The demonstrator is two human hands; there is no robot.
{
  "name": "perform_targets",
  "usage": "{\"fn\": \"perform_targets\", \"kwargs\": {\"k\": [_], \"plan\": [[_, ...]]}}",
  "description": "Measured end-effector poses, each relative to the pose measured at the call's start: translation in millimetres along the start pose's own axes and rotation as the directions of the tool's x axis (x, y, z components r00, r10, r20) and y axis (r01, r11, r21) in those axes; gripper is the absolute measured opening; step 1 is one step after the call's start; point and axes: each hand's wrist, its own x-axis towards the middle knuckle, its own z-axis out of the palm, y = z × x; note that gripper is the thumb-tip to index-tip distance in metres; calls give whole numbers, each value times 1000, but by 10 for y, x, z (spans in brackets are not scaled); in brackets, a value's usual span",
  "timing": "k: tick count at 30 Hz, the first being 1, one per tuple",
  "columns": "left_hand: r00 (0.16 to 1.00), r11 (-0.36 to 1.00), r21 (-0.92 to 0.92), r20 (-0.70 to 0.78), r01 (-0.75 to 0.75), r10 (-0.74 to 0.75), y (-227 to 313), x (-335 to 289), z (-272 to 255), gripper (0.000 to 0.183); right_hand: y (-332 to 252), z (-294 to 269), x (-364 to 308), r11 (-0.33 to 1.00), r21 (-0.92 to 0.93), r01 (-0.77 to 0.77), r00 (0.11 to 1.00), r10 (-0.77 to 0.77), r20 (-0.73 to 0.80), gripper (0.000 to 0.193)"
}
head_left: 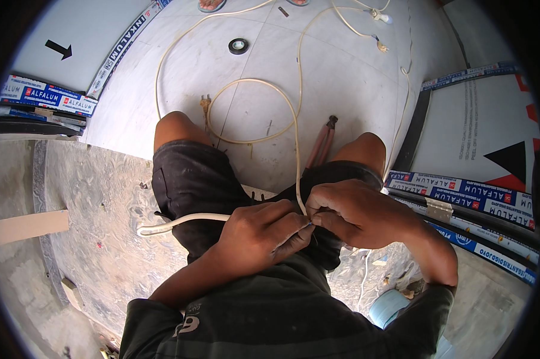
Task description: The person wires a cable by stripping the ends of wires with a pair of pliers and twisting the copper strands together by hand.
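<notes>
Your two hands met in front of your lap, over dark shorts point(189, 179). The left hand point(264, 230) had its fingers curled, thumb and forefinger pressed together at the tips; a cream cable length point(186, 221) entered that fist from the left, after a tight bend beside your thigh. The right hand point(351, 214) pinched with thumb and forefinger, its tips almost against the left ones. A cream cable point(297, 161) ran down from the floor between your knees to the spot where the fingertips met. You hid its end there, so I could not tell bare wire from sheath, nor whether both lengths were one.

On the white tiled floor point(162, 66) ahead, cable made one wide loop. A two-pin plug point(206, 103) stood at the loop's left side, near your left knee. Pliers point(322, 142) with dull red handles lay inside your right knee, dark head pointing away from you. Farther out lay a black tape roll point(239, 46); toward the top right, a white bulb point(383, 17) and another plug point(382, 46) lay near each other. A sandalled foot point(211, 5) of someone else showed at the top edge.

Film-edged panels flanked you: a left panel point(60, 36) and a right panel point(479, 128). A light blue roll point(388, 308) sat behind your right elbow.
</notes>
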Motion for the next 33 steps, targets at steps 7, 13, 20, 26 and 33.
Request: {"fn": "perform_targets", "kwargs": {"k": [7, 13, 20, 26, 33], "plan": [[967, 902, -348, 78, 253, -241, -50, 53, -190, 16, 198, 160, 18, 970, 148, 194, 968, -164, -189, 21], [958, 866, -413, 74, 281, -275, -37, 133, -259, 13, 403, 293, 155, 776, -472, 418, 673, -614, -412, 26], [963, 822, -505, 86, 263, -255, -79, 171, -252, 9, 361, 201, 132, 488, -741, 461, 488, -837, -247, 26], [926, 766, -523, 243, 375, -287, -95, 186, -314, 10, 327, 170, 138, 326, -879, 347, 436, -886, -156, 24], [946, 807, -493, 177, 323, -271, -82, 175, -266, 10, 273, 186, 67, 788, -458, 411, 752, -577, -318, 17]]}}
